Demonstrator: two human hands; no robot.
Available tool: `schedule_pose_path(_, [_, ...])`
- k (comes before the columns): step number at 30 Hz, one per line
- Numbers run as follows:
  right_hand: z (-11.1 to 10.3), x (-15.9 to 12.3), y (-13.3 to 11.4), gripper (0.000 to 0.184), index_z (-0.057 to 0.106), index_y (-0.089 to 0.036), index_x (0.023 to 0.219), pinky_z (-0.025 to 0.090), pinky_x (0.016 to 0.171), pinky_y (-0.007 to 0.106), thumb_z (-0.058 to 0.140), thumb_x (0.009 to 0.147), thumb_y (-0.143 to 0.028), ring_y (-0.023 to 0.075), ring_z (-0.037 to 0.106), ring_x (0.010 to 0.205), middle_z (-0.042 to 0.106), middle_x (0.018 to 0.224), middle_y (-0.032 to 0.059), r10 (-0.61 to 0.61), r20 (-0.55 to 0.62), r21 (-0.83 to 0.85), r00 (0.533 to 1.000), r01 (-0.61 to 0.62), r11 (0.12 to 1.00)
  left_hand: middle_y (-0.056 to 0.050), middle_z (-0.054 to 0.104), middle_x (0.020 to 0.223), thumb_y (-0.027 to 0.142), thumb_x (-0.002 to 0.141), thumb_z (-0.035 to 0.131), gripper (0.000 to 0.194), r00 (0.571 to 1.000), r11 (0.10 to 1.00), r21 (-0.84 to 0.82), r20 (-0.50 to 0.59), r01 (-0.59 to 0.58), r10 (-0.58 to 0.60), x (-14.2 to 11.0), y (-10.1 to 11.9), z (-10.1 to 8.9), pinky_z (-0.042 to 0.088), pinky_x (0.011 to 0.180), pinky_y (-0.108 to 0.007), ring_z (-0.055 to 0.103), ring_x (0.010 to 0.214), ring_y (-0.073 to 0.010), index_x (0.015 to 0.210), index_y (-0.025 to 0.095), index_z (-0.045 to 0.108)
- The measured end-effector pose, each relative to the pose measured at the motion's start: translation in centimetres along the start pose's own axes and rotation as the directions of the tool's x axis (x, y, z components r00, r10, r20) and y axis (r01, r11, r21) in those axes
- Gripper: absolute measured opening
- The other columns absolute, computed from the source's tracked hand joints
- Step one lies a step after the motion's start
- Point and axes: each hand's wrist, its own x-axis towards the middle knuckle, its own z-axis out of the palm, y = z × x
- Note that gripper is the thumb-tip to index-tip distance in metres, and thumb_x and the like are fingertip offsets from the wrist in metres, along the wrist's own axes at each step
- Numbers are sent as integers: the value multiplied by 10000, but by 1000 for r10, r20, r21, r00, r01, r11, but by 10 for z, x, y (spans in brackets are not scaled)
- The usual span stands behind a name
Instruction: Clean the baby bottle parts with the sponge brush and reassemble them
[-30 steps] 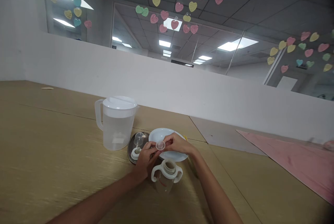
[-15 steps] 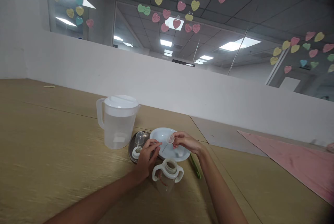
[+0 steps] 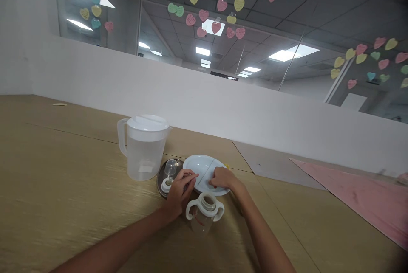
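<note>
Your left hand (image 3: pixel 180 191) curls, fingertips at the end of a thin rod (image 3: pixel 205 172) on the white plate (image 3: pixel 199 159); whether they pinch it, you cannot tell. Your right hand (image 3: pixel 225 178) rests fingers-down, steadying the plate. A two-handled cup (image 3: pixel 204 222) stands near; a steel tray (image 3: pixel 159 181) lies left.

Our right hand (image 3: pixel 225 178) sits on a white plate (image 3: pixel 202 166), and our left hand (image 3: pixel 180 192) is at its edge, near a clear cup with two handles (image 3: pixel 205 218).
</note>
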Motion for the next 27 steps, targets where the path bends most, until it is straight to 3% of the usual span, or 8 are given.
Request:
schedule_pose_path(3, [3, 1, -3, 123, 565, -163, 421, 346, 569, 284, 577, 541, -142, 205, 550, 606, 593, 537, 88, 4, 0, -54, 1000, -4, 999, -93, 599, 978, 294, 895, 420, 305, 1000, 1000, -6, -3, -2, 2, 0, 1, 0, 492, 817, -331, 587, 931, -205, 946, 173, 695])
schedule_pose_path(6, [5, 2, -2, 122, 585, -157, 447, 353, 563, 267, 577, 569, -145, 188, 548, 608, 592, 538, 69, -23, 34, -29, 999, 24, 999, -91, 599, 973, 299, 894, 425, 301, 1000, 1000, -16, -5, 10, -10, 0, 3, 0, 495, 807, -332, 592, 892, -197, 935, 183, 699])
schedule_pose_path(13, [13, 5, 2, 125, 676, -154, 632, 344, 530, 190, 557, 663, -180, 85, 464, 545, 548, 542, -39, -205, 153, 260, 967, 161, 952, -97, 592, 992, 316, 903, 406, 320, 1000, 1000, -6, 28, 10, -10, 0, 3, -1, 482, 838, -343, 576, 945, -210, 958, 184, 693])
schedule_pose_path(17, [8, 8, 1, 185, 688, -131, 763, 339, 487, 190, 527, 714, -210, 75, 422, 478, 500, 505, -47, -210, 78, 395, 975, 163, 904, -86, 603, 1001, 337, 912, 394, 324, 1000, 1000, -4, 23, 14, -14, 0, 3, -2, 477, 841, -348, 574, 942, -212, 989, 198, 676])
schedule_pose_path(20, [-9, 1, -3, 271, 664, -118, 883, 333, 459, 190, 478, 787, -290, 76, 403, 466, 460, 509, -53, -193, -29, 488, 981, 182, 854, -82, 599, 1016, 338, 923, 376, 327, 1000, 1000, 2, 17, 21, -21, -1, 2, -2, 471, 839, -339, 570, 943, -207, 1028, 195, 651])
schedule_pose_path(21, [-17, -4, -7, 291, 651, -124, 914, 333, 454, 187, 470, 805, -323, 76, 406, 470, 451, 517, -56, -196, -61, 531, 979, 198, 824, -81, 596, 1023, 337, 927, 372, 324, 1000, 1000, 7, 16, 21, -21, -2, 2, -2, 468, 840, -335, 569, 947, -204, 1041, 195, 640])
schedule_pose_path(25, [-47, -33, -24, 269, 632, -121, 807, 329, 439, 193, 619, 748, -383, 58, 389, 445, 454, 522, -59, -291, -156, 842, 944, 281, 460, -77, 598, 1030, 320, 928, 381, 291, 1000, 999, 37, 11, -10, 9, -6, 1, -1, 468, 831, -318, 572, 948, -198, 1051, 203, 617])
schedule_pose_path(27, [-57, -46, -31, 276, 631, -124, 801, 350, 450, 195, 651, 738, -392, 53, 417, 443, 494, 552, -49, -351, -160, 881, 923, 294, 372, -74, 606, 1023, 308, 919, 394, 271, 999, 997, 68, -3, -47, 47, -7, 1, -5, 465, 833, -317, 574, 953, -201, 1035, 211, 620])
